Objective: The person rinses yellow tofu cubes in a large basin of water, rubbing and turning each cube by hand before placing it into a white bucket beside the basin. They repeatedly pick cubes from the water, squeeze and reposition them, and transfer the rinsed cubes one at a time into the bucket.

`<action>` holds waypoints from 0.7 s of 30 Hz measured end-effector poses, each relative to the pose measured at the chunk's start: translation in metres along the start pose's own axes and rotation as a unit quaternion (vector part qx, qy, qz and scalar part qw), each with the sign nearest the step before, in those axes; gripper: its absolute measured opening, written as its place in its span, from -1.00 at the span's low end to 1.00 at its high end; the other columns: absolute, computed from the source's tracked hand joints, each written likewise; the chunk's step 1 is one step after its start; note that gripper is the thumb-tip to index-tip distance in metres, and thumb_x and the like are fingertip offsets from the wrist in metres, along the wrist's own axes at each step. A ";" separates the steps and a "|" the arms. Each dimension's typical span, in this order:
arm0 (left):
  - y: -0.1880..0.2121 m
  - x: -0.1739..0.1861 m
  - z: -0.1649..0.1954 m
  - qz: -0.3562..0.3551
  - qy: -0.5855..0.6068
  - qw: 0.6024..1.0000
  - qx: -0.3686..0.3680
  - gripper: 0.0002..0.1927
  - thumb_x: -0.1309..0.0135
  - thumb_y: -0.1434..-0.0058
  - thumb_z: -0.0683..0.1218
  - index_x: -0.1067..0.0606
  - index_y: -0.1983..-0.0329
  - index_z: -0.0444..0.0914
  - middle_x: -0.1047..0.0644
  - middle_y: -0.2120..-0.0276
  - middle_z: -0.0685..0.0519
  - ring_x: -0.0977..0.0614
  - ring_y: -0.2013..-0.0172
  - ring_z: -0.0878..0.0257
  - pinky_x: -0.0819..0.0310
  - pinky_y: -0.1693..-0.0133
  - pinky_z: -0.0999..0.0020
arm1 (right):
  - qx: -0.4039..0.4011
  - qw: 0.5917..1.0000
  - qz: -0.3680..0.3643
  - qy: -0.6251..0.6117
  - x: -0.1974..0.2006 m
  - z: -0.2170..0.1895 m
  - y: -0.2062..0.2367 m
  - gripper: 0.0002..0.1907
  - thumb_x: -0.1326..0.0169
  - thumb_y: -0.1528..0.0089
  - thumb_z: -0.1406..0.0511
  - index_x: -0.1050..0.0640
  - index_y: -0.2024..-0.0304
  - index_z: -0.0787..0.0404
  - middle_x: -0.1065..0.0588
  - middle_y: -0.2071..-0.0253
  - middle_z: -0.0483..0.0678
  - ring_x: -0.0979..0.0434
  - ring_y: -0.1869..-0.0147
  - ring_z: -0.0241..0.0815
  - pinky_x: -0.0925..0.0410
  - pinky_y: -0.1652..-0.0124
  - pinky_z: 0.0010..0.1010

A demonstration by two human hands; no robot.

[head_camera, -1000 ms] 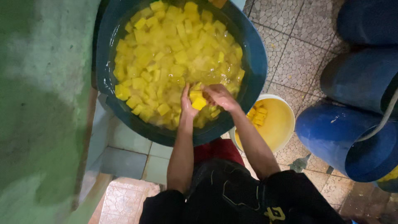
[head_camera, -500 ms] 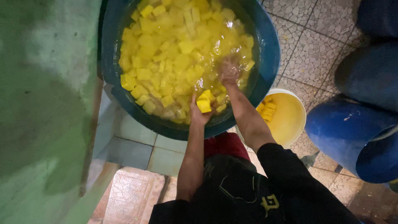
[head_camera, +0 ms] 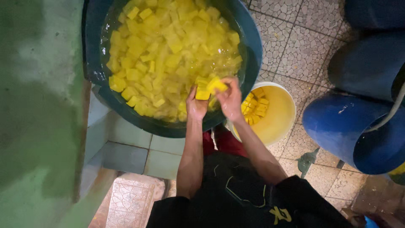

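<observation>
Mosaic-tiled floor [head_camera: 303, 46], green wall at left, blue drums [head_camera: 358, 126] at right. Large dark basin [head_camera: 253, 55] seen on tiled ledge, filled with water and many yellow cubes [head_camera: 168, 55]. Left hand [head_camera: 196, 105] held at near rim, fingers closed round one yellow piece [head_camera: 202, 93]. Right hand [head_camera: 230, 99] just beside it, second piece [head_camera: 216, 85] pinched at fingertips. White bucket [head_camera: 280, 118] below rim: small heap of cubes gathered inside, mostly unfilled. Bulk judged left in basin.

Black clothing, yellow emblem, bare forearms
</observation>
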State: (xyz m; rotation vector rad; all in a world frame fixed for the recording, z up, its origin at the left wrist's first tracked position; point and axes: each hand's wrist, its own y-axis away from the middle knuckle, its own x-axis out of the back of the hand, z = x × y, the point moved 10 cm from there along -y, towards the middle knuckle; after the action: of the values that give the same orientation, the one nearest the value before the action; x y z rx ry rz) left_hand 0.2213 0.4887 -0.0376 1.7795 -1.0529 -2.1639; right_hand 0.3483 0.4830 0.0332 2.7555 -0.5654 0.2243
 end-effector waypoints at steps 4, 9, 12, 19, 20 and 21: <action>0.001 0.010 -0.002 0.017 -0.011 0.999 -0.035 -0.55 0.11 -0.43 0.11 -0.48 -0.16 -0.30 -0.60 -0.01 -0.11 -0.60 -0.02 0.01 -0.51 -0.05 0.09 | 0.294 0.927 -0.073 0.222 -0.022 -0.060 0.038 -0.59 -0.28 -0.16 0.28 -0.49 -0.03 0.17 -0.42 -0.08 0.11 -0.41 -0.20 0.17 -0.31 -0.19 -0.13; 0.017 0.003 0.000 -0.074 0.065 0.995 0.012 -0.55 0.11 -0.48 0.11 -0.44 -0.22 -0.30 -0.56 -0.03 -0.19 -0.61 0.03 -0.11 -0.51 0.09 -0.02 | 0.235 0.934 0.048 0.263 -0.012 -0.056 -0.018 -0.55 -0.22 -0.38 0.20 -0.43 -0.24 0.21 -0.39 -0.24 0.24 -0.33 -0.38 0.32 -0.23 -0.37 -0.01; 0.022 0.027 0.008 0.020 0.055 0.997 0.043 -0.54 0.14 -0.44 0.08 -0.38 -0.28 -0.26 -0.52 -0.14 -0.17 -0.63 -0.04 -0.08 -0.54 0.05 0.00 | 0.093 0.934 0.065 0.338 -0.021 -0.026 -0.081 -0.33 -0.17 -0.26 0.05 -0.38 -0.31 0.25 -0.33 -0.27 0.32 -0.28 -0.37 0.37 -0.19 -0.31 0.01; 0.038 -0.005 0.039 -0.211 -0.028 0.976 0.037 -0.47 0.06 -0.53 0.01 -0.26 -0.47 -0.32 -0.41 -0.31 -0.33 -0.57 -0.04 -0.21 -0.62 0.12 0.14 | -0.036 0.857 -0.007 0.514 -0.067 0.021 -0.171 -0.29 -0.05 -0.30 0.02 -0.28 -0.37 0.25 -0.22 -0.39 0.28 -0.18 -0.46 0.28 -0.11 -0.35 0.05; 0.037 -0.005 0.044 -0.205 -0.071 0.976 0.016 -0.46 0.05 -0.50 -0.01 -0.25 -0.48 -0.29 -0.39 -0.33 -0.29 -0.55 -0.07 -0.18 -0.63 0.07 0.15 | -0.056 0.861 -0.015 0.505 -0.069 0.029 -0.175 -0.33 -0.07 -0.29 0.06 -0.31 -0.35 0.25 -0.26 -0.36 0.25 -0.22 -0.43 0.25 -0.14 -0.32 0.01; 0.035 -0.007 0.045 -0.202 -0.064 0.977 0.023 -0.43 0.04 -0.49 -0.02 -0.25 -0.50 -0.31 -0.38 -0.37 -0.31 -0.56 -0.08 -0.15 -0.61 0.05 0.18 | -0.050 0.861 -0.011 0.505 -0.070 0.030 -0.177 -0.37 -0.08 -0.29 0.09 -0.33 -0.32 0.25 -0.29 -0.33 0.23 -0.26 -0.40 0.21 -0.18 -0.30 -0.02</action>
State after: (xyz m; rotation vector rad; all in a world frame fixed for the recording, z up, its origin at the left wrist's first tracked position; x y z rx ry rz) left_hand 0.1717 0.4853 -0.0091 2.0470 -0.8270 -2.5328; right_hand 0.3589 0.6521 -0.0585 2.0985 -0.2236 1.4527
